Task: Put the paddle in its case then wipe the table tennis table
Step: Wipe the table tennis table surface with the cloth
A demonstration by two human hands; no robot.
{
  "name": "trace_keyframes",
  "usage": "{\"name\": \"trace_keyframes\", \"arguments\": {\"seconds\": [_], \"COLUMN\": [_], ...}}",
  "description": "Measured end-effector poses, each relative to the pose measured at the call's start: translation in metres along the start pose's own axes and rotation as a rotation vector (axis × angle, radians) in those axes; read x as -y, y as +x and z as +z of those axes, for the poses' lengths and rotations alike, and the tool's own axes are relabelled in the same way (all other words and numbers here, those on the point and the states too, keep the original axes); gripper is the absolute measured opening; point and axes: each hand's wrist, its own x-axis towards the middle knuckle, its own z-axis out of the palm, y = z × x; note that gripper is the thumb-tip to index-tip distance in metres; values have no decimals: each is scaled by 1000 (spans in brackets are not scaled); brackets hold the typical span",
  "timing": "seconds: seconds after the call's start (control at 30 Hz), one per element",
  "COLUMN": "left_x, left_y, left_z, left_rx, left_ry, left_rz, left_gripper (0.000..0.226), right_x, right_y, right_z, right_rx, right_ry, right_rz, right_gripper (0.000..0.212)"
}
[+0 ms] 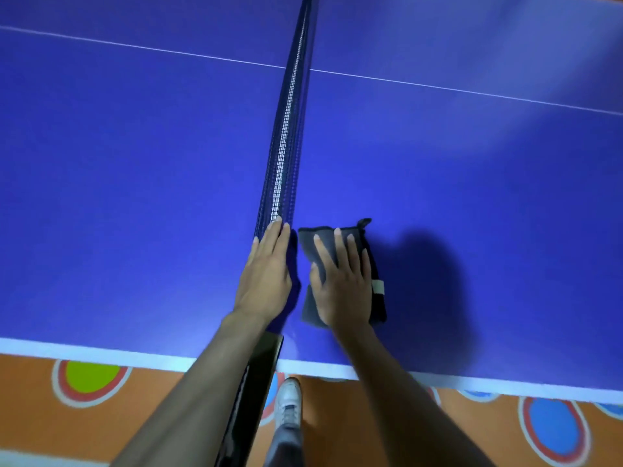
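Both bare forearms reach forward from the bottom edge, above a white sneaker (288, 404) planted on an orange floor (151, 406) with coloured ovals. At the table's near edge, a black net post (251, 399) clamps on. Left hand (266, 278) lies flat and open with its fingers straight, resting against the foot of the dark net (286, 139). Just beside it, right of the net, the right hand (338, 281) presses spread-fingered on a folded grey cloth (340, 274) lying flat on the blue table tennis table (135, 197). White lines mark the tabletop. Neither paddle nor case is in view.
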Motion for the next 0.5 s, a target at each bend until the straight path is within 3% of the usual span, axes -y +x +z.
{"name": "trace_keyframes", "arguments": {"seconds": [0.27,0.5], "left_x": [5,0], "left_y": [29,21], "left_z": [18,13], "left_rx": [-1,-21], "left_ry": [-63,-138], "left_rz": [-84,-92], "left_gripper": [74,74], "right_x": [-35,-41], "right_y": [119,114], "right_z": [25,26], "right_rx": [-2,15], "right_ry": [-9,15], "right_rz": [15,-12], "right_gripper": [56,56]}}
